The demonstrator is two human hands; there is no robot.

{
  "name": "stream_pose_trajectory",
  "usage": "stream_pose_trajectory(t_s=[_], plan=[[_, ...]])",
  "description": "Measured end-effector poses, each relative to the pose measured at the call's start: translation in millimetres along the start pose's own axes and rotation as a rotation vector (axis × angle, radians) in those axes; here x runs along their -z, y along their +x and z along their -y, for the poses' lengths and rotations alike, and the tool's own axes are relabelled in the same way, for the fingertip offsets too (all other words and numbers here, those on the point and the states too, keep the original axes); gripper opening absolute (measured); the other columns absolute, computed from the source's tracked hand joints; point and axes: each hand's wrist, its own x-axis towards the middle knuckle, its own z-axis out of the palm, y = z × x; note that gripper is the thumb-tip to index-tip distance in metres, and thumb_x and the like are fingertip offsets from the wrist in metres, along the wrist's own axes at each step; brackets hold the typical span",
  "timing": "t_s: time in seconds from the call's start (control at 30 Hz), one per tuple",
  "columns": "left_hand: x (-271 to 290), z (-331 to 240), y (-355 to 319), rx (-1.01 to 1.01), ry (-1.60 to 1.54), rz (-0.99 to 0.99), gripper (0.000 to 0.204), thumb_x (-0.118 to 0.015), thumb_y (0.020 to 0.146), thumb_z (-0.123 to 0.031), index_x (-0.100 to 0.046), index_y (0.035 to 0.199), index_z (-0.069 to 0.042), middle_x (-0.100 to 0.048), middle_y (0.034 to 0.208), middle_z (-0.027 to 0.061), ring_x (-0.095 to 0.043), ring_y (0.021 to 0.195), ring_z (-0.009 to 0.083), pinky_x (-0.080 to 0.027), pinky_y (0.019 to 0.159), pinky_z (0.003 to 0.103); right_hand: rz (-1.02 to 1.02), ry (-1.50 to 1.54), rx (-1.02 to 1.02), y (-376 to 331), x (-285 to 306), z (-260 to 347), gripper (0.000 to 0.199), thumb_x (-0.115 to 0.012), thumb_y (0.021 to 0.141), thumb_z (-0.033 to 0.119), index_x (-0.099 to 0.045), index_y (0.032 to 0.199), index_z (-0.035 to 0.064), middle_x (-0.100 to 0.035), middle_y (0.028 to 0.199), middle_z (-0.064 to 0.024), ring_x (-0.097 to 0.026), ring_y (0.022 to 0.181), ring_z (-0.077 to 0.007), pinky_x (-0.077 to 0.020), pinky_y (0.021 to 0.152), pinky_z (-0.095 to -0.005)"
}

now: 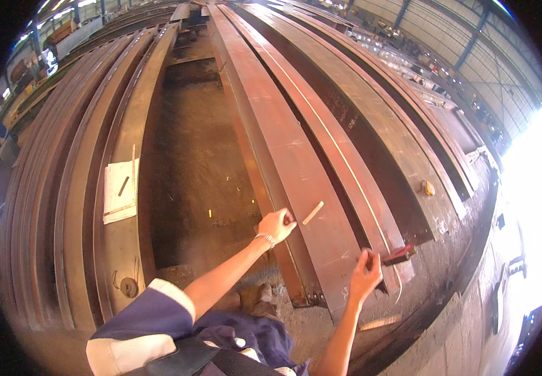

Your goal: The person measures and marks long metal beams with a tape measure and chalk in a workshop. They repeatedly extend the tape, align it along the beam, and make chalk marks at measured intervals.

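I stand at the near ends of long rust-brown steel beams (pixel 283 144). My left hand (pixel 277 224) is curled shut against the left edge of the middle beam's top face. A short pale stick (pixel 313 213) lies just past its fingertips, apart from them. My right hand (pixel 366 268) is raised over the neighbouring beam with thumb and fingers pinched together; I cannot make out anything between them. A thin pale line (pixel 340 153) runs along that beam toward a small red object (pixel 400 254) right of my right hand.
A white paper sheet (pixel 121 190) with a pen on it lies on a beam to the left, a round disc (pixel 129 287) nearer its end. A yellow item (pixel 428 188) sits on the right beam. A wooden strip (pixel 380 323) lies on the floor. Glare fills the right side.
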Motion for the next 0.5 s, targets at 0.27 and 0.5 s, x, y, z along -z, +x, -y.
stream_pose_trajectory(t_s=[0.27,0.5], plan=[[43.1,190.0,-149.6,0.446,0.300,-0.011,0.036,-0.061,0.080,-0.035,-0.064,0.098,-0.004,-0.067,0.100,0.0200,-0.062,0.097,0.0391,-0.049,0.084,0.047,0.210,-0.241,0.372,151.6,-180.8,-11.5,0.029,-0.060,0.089,0.021,-0.063,0.109,-0.0007,-0.059,0.106,-0.0193,-0.054,0.104,-0.0361,-0.0450,0.088,-0.0462],[49.3,323.5,-425.1,1.287,0.003,-0.433,0.041,-0.064,0.072,-0.030,-0.070,0.100,-0.001,-0.069,0.102,0.0198,-0.066,0.098,0.0348,-0.052,0.085,0.044,0.337,-0.515,0.327,207.6,-326.8,-66.9,0.050,-0.064,0.087,0.036,-0.058,0.120,-0.0008,-0.052,0.118,-0.0212,-0.048,0.116,-0.0374,-0.0430,0.093,-0.0512]])
